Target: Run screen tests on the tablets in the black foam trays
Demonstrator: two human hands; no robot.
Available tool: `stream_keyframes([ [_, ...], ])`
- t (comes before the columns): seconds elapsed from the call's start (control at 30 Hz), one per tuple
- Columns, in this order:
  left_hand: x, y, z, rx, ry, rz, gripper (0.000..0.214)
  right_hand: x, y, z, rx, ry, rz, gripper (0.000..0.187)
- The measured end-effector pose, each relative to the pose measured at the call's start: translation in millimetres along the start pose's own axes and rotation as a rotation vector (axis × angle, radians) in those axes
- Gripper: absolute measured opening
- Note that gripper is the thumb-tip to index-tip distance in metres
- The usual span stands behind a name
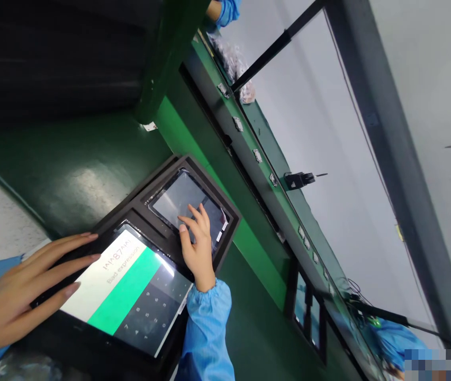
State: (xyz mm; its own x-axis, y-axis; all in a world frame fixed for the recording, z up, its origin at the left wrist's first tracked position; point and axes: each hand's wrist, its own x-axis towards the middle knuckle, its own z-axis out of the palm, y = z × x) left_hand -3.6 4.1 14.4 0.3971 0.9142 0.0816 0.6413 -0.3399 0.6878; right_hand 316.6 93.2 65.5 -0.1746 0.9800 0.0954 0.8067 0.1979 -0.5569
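A black tray (156, 221) with two recesses lies on the green work surface. In its nearer recess is a lit tablet (130, 291), showing a calculator with a green band and the words "Bad expression". A second tablet (170, 201), its screen dark grey and reflective, fills the farther recess. My right hand (199, 243) is over this dark tablet, fingers apart and slightly bent; whether the fingertips touch the glass is unclear. At the left, my left hand (15, 296) reaches with long, straight fingers over the tray's side and the edge of the lit tablet. It grips nothing.
A dark conveyor belt (233, 227) with a green rail runs diagonally past the tray. Farther along it sits another tray with screens (307, 307). A black device (299, 181) and plastic bags (237, 66) are beyond. Co-workers' blue sleeves (228, 11) show at the top and lower right.
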Motion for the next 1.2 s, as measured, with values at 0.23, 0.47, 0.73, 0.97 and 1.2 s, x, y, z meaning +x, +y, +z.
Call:
stream_keyframes([
  [0.23, 0.0, 2.2, -2.3, -0.062, -0.005, 0.007, 0.052, -2.3, -3.0, 0.1, -0.008, -0.053, -0.052, 0.029],
  [0.47, -1.2, -5.3, 5.1, -0.044, 0.045, 0.04, 0.051, 0.1, -10.4, 3.5, -0.097, -0.183, -0.067, 0.038],
  [0.73, 1.8, -4.7, 7.8, -0.034, 0.131, 0.065, 0.046, 9.9, 25.6, -9.5, -0.308, -0.016, 0.12, 0.041],
  [0.97, 13.1, 5.7, -1.8, 0.032, 0.176, 0.122, 0.044, -20.9, 17.6, -28.2, -0.074, 0.221, 0.129, 0.04],
  [1.2, 11.5, 0.8, 1.1, 0.077, 0.143, 0.136, 0.049, -56.6, -27.1, -10.6, -0.027, -0.187, -0.047, 0.029],
])
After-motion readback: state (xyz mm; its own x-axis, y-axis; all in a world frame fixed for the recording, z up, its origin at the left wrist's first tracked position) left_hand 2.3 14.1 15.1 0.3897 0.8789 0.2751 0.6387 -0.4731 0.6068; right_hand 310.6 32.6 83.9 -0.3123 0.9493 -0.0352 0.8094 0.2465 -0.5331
